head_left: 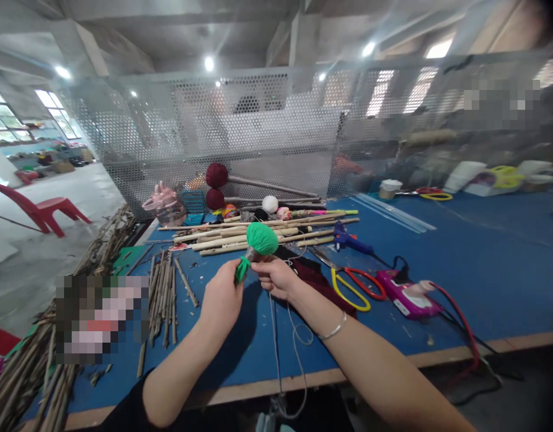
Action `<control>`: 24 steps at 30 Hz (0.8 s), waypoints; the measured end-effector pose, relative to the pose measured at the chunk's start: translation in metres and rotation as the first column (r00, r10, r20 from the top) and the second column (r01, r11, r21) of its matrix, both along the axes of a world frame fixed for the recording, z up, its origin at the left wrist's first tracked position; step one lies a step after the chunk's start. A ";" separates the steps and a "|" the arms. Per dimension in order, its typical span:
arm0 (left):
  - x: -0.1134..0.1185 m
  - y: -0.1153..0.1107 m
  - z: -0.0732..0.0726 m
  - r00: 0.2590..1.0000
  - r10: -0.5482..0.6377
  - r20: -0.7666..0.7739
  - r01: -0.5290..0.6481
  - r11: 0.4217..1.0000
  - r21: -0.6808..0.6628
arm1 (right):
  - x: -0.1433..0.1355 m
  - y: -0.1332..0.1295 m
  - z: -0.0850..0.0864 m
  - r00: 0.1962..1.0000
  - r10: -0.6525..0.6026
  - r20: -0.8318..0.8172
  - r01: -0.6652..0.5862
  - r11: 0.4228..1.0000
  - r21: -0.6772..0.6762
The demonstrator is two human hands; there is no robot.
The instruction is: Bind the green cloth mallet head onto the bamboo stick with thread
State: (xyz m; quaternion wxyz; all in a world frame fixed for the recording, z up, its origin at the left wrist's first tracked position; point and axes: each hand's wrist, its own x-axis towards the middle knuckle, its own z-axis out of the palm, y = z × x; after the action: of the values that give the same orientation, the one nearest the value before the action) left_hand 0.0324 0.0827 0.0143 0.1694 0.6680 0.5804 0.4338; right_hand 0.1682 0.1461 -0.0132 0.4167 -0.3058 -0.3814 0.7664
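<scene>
The round bundle of bright green cloth [262, 238] is held up above the flat blue table [420, 261]; the left hand [223, 294] is closed on its gathered tail; the right hand [275, 277] pinches at its neck, so the hands are close together; both forearms reach forward and inward; a thin grey cord [274, 333] hangs below the right hand; behind stands a grey perforated metal panel [168, 132]; at left, a red plastic chair [62, 207] stands on the pale floor [93, 189].
</scene>
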 end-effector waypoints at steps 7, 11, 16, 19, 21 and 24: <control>-0.008 0.002 0.007 0.949 -0.031 0.313 0.099 0.974 -0.203 | 0.004 -0.002 0.009 1.000 0.012 0.011 -0.014 0.983 0.185; -0.003 -0.002 0.007 0.800 -0.012 0.600 0.261 0.907 -0.330 | 0.008 -0.002 0.013 0.989 -0.052 0.137 -0.002 0.930 0.367; -0.003 -0.007 -0.002 0.713 0.062 0.698 0.245 0.911 -0.331 | 0.008 -0.007 0.015 0.955 -0.083 0.285 -0.058 0.888 0.456; -0.003 -0.010 -0.004 0.631 0.060 0.773 0.268 0.919 -0.290 | 0.004 -0.007 0.010 0.974 -0.002 0.227 -0.084 0.926 0.368; -0.003 -0.012 -0.004 0.574 0.047 0.818 0.310 0.911 -0.270 | 0.001 -0.007 0.007 0.987 0.021 0.161 -0.071 0.948 0.311; -0.004 -0.014 -0.005 0.502 0.039 0.864 0.404 0.873 -0.274 | -0.001 -0.007 0.006 0.996 0.018 0.091 -0.042 0.963 0.268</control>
State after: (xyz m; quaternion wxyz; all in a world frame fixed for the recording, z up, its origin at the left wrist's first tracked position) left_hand 0.0282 0.0687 0.0091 0.6236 0.3720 0.4288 0.5375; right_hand 0.1669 0.1388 -0.0073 0.4255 -0.2737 -0.5047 0.6995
